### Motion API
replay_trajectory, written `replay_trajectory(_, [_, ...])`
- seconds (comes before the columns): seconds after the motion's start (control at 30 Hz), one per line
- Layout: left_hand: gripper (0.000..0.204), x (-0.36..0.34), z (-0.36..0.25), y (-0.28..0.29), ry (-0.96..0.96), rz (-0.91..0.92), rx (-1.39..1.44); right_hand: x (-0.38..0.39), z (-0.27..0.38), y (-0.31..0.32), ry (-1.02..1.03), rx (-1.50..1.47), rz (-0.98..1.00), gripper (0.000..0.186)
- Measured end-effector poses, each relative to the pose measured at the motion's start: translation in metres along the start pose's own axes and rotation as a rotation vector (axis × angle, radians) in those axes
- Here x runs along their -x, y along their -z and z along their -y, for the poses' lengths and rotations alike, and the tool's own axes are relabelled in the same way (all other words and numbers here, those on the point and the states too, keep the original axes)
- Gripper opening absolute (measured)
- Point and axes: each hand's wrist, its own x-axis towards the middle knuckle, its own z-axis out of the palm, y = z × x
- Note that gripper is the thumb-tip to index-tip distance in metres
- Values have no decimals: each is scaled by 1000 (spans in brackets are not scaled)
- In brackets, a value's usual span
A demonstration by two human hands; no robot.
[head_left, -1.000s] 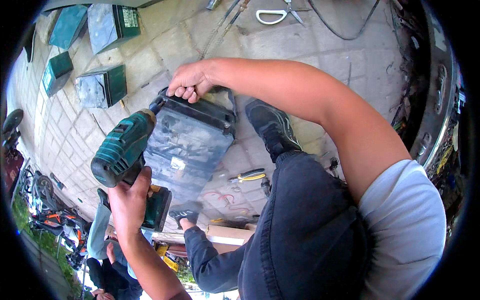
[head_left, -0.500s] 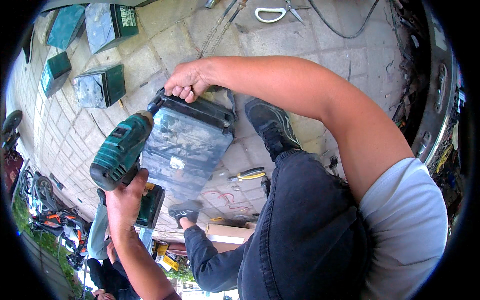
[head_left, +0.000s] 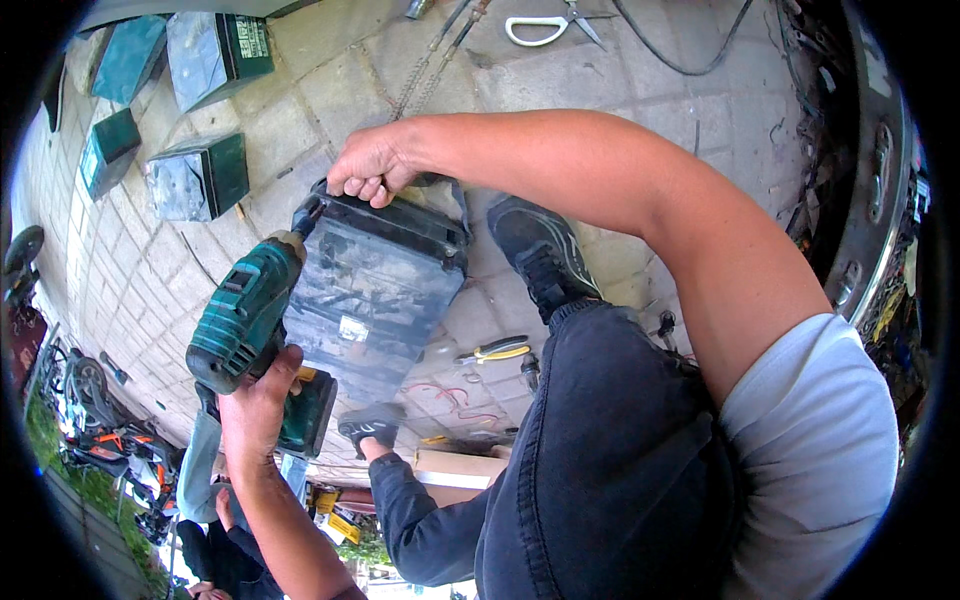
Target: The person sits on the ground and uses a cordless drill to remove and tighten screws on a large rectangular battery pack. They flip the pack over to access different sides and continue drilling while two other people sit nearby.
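My left hand (head_left: 259, 408) grips a teal-and-black cordless drill (head_left: 242, 310), battery at the bottom, with its nose at the upper-left corner of a large dark, grimy case (head_left: 372, 300); whether the bit touches is hard to tell. My right hand (head_left: 372, 165) is closed over the black top edge of that case, fingers curled beside the corner, its forearm stretching across from the right. My dark shoe (head_left: 538, 252) rests beside the case. Yellow-and-black pliers (head_left: 493, 351) and thin red wires (head_left: 450, 395) lie on the paving just below it.
Several teal boxes (head_left: 205, 175) stand at upper left. White-handled scissors (head_left: 537, 32), cables (head_left: 690, 68) and threaded rods (head_left: 440, 65) lie at the top. A metal edge (head_left: 872, 210) bounds the right. Motorbikes (head_left: 105, 430) and a seated person in dark clothes (head_left: 205, 550) are at lower left.
The drill and my left hand have shifted slightly down and to the right, the nose staying at the same corner. My right hand keeps its hold, moved a touch leftward in view.
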Motion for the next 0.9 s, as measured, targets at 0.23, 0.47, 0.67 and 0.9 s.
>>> replay_trajectory(0.23, [24, -3, -9, 0, 118, 80, 94, -2, -12, 10, 69, 28, 61, 13])
replay_trajectory(0.47, [23, -7, -7, 2, 95, 76, 156, 10, -15, 20, 134, 279, 70, 38])
replay_trajectory(0.67, [23, -6, -7, -1, 89, 51, 142, 12, -10, 11, 186, 484, -58, 39])
replay_trajectory(0.9, [21, -6, -4, 1, 63, 68, 167, 8, -13, 12, 210, 407, 9, 33])
